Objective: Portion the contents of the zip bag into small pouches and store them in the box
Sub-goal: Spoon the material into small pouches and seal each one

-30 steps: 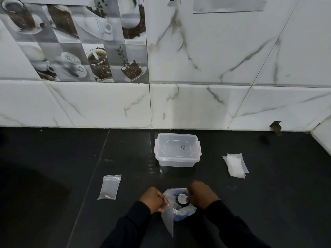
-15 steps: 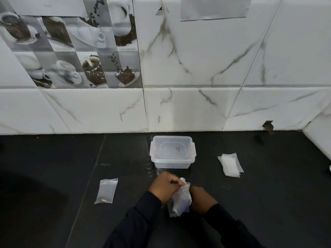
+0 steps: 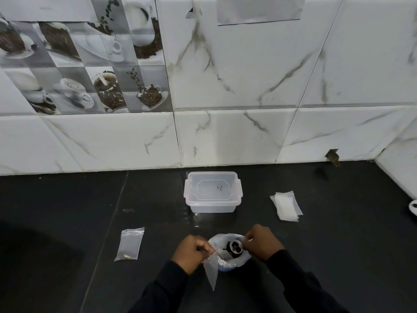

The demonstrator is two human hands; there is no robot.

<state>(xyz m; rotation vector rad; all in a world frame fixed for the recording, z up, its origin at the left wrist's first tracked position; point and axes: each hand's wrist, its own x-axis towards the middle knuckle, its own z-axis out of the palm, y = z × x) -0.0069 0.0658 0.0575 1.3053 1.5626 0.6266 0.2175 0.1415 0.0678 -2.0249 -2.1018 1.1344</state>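
At lower centre of the frame, your left hand (image 3: 191,253) pinches a small pouch (image 3: 211,271) and your right hand (image 3: 261,241) grips the zip bag (image 3: 228,250) rim, with bare tabletop (image 3: 338,256) either side and the lidded box (image 3: 213,192) just above.

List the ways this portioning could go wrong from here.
1. The left hand pinches a limp small pouch beside the zip bag; if its mouth sags, the contents may miss it and scatter on the dark counter.
2. The right hand holds a small scoop over the open bag; a tilt could spill it.
3. The plastic box looks lidded, so storing pouches needs a free hand.
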